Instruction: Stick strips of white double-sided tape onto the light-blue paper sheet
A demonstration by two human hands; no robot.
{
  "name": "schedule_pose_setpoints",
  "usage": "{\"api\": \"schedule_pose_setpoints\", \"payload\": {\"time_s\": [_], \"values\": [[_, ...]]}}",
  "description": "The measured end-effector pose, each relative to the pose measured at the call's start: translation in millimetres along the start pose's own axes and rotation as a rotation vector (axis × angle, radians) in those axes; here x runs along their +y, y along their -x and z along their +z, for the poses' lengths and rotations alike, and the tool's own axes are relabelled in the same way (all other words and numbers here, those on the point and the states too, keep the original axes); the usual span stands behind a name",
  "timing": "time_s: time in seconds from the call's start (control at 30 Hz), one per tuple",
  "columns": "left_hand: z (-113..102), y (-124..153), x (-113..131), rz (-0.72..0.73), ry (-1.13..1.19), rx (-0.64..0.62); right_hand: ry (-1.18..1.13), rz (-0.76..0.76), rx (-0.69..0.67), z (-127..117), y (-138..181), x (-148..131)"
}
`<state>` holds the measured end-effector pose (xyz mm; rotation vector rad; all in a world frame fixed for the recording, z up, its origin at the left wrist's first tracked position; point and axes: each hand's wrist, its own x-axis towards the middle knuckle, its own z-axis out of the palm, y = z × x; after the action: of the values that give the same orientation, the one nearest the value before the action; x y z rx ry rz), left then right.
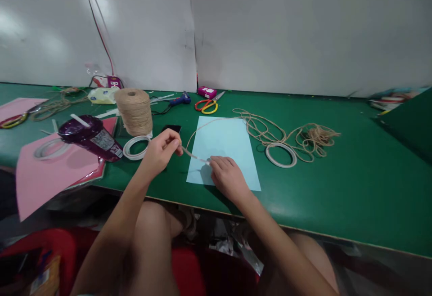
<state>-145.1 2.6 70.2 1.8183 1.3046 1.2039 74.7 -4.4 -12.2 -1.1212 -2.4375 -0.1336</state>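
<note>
My left hand [161, 153] pinches a strand of brown twine [191, 154] above the table's front part. The strand runs down to my right hand [228, 177], whose fingers are closed on it near a small whitish bit that I cannot make out. Beneath my right hand lies a light blue sheet of paper [224, 141], its lower edge partly covered. The twine also loops over the sheet to a loose tangle [317, 138] on the right. A roll of white tape [281, 155] lies by the tangle, and another roll [135, 148] is beside my left hand.
A twine spool [135, 114], a purple cup with a straw [92, 136] and pink paper [50, 170] stand or lie to the left. Scissors [206, 106], a purple box [207, 91] and a blue glue gun [180, 99] lie near the white partition [270, 35].
</note>
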Motion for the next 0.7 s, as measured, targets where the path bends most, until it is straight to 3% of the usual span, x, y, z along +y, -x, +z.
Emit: {"api": "schedule_pose_setpoints", "payload": {"time_s": [0.13,0.3,0.5,0.7], "values": [[5,-22,0,-0.023,0.059,-0.139,-0.013,0.099,0.068,-7,9,-1],[11,-37,-4,-0.018,0.148,-0.116,-0.035,0.214,0.047,-10,14,4],[20,-47,-12,-0.034,0.131,-0.116,-0.025,0.217,0.017,-12,14,2],[26,-46,-6,-0.164,0.451,-0.136,-0.016,0.216,0.020,-11,14,2]]}}
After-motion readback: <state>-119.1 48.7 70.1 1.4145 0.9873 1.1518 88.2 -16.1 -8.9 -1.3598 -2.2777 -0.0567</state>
